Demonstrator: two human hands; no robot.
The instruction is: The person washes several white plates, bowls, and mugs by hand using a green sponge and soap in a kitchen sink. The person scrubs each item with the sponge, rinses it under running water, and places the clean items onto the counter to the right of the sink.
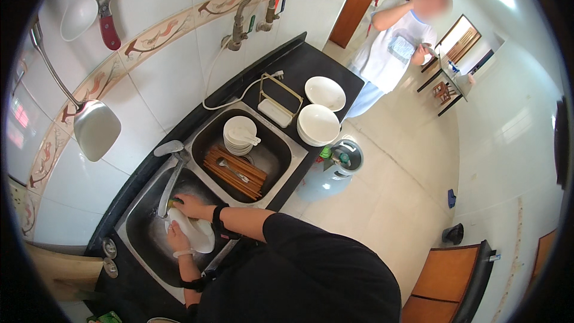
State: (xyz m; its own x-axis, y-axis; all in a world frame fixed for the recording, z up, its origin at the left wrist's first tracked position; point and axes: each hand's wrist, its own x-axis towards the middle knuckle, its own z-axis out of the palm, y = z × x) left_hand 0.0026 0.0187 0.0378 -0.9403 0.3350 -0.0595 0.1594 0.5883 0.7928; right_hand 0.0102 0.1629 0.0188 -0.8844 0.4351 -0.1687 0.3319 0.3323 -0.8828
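Over the left sink basin (pixel 148 251), my left hand (pixel 177 237) grips the edge of a white dish (pixel 190 229), which is tilted. Against the dish's far side, my right hand (pixel 193 207) holds a green and yellow scrub sponge (pixel 175 202), partly hidden by the fingers. Another white dish edge shows beside the first one, but I cannot tell whether it is separate. The metal faucet (pixel 170 188) hangs just above both hands.
The other basin (pixel 280 168) holds stacked small white dishes (pixel 237 132), wooden chopsticks (pixel 242 179) and a metal spoon (pixel 231 169). White bowls (pixel 319 123) stand on the black counter (pixel 329 63). A gas cylinder (pixel 325 179) stands alongside. A person (pixel 394 49) stands beyond the counter.
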